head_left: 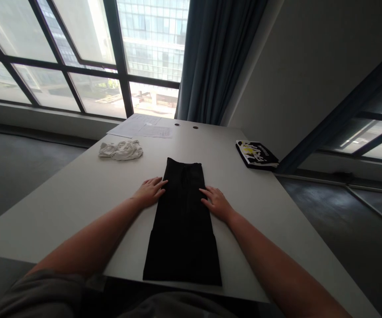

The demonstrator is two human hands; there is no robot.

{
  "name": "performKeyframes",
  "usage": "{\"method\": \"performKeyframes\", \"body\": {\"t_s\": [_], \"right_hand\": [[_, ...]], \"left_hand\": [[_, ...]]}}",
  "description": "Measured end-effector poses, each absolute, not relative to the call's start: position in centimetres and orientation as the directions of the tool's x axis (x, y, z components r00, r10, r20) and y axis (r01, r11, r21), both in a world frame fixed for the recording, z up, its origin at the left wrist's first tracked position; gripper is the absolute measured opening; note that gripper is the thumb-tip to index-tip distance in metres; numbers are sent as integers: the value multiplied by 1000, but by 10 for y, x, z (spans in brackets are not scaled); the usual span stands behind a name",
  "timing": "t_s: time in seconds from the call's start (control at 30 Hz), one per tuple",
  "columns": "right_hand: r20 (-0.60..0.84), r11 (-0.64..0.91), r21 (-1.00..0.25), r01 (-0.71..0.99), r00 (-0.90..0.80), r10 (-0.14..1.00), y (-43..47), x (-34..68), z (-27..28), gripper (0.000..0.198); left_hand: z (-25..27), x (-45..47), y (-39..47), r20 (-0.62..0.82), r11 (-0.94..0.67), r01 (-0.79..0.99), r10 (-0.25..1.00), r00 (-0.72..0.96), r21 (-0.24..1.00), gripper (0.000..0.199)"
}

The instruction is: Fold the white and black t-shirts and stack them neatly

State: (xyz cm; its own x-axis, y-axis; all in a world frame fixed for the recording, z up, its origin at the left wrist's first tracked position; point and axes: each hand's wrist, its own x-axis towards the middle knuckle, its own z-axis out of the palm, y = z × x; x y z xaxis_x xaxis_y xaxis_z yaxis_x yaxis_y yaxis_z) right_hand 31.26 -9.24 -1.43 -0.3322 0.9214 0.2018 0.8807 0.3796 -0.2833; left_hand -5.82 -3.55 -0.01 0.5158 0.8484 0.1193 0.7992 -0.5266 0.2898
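Item, nearest: a grey sleeve [42, 293] at the lower left, above the near edge of a table.

Item: one table [95, 190], white, smooth and matt, running away from us and dimly shaded toward its near end.

Item: one black garment [184, 221], folded into a long flat panel, lying lengthwise along the middle of the table, its wider end at the near edge. We find its far end slightly uneven; darkness hides most of its detail.

Item: left hand [148, 192], palm down on the garment's left edge, fingers spread and nearly straight, gripping nothing that we can see.

Item: right hand [217, 202], at the opposite edge, fingers extended and loosely parted, fingertips touching the cloth without a grip.

Item: one white cloth [121, 150], crumpled, near the table's left edge.

Item: one black book [256, 154] with white and yellow cover print, lying flat by the right edge.

Item: several paper sheets [134, 126], overlapping, at the far left corner; we cannot read their print.

Item: two dark round spots [177, 124], side by side near the far edge.

Room: grey floor [28, 163] to both sides; a blue curtain [217, 62] hanging in folds behind the table; a shadowed wall [310, 70] at right; a dark-framed window [121, 57] at left, bright, with a glazed building [154, 31] beyond.
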Motion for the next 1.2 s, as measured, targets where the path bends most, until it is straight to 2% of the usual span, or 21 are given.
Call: {"method": "performKeyframes", "body": {"t_s": [0.1, 0.2, 0.43, 0.6, 0.73, 0.83, 0.93, 0.97, 1.07, 1.13, 1.2], "right_hand": [[212, 390, -318, 864, -336, 918, -35, 309, -15, 51], [245, 324, -393, 861, -242, 939, 9, 305, -15, 49], [251, 226, -592, 774, -89, 964, 66, 305, -17, 39], [327, 235, -788, 569, 64, 943, 69, 307, -20, 33], [325, 272, -909, 315, 131, 937, 58, 305, -22, 35], [423, 368, -888, 277, 174, 889, 46, 302, -18, 24], [526, 467, -835, 291, 176, 832, 25, 300, -12, 26], [548, 492, -820, 292, 154, 822, 15, 300, -10, 31], [581, 541, -769, 341, 19, 814, -22, 306, -5, 58], [587, 583, -700, 412, -133, 799, -48, 312, -2, 72], [549, 652, -591, 475, -355, 756, -72, 319, 2, 70]], "left_hand": [[-1, -36, 18, 102, -454, 837, 889, 446, 305, 57], [-2, -20, 52, 111, -439, 829, 897, 429, 346, 57], [-7, -7, 94, 224, -386, 763, 923, 314, 519, 50], [-13, -3, 116, 289, -361, 530, 933, 216, 768, 34], [-16, 1, 115, 348, -397, 263, 913, 214, 879, 27], [-9, 1, 97, 391, -420, 85, 889, 237, 903, 46], [7, -8, 69, 436, -463, 57, 864, 253, 885, 63], [12, -13, 57, 452, -491, 94, 849, 273, 866, 59], [24, -35, 17, 449, -591, 286, 782, 432, 754, 27], [27, -50, -12, 393, -644, 373, 731, 558, 668, 21], [25, -61, -38, 311, -680, 419, 682, 662, 602, 22]]}}
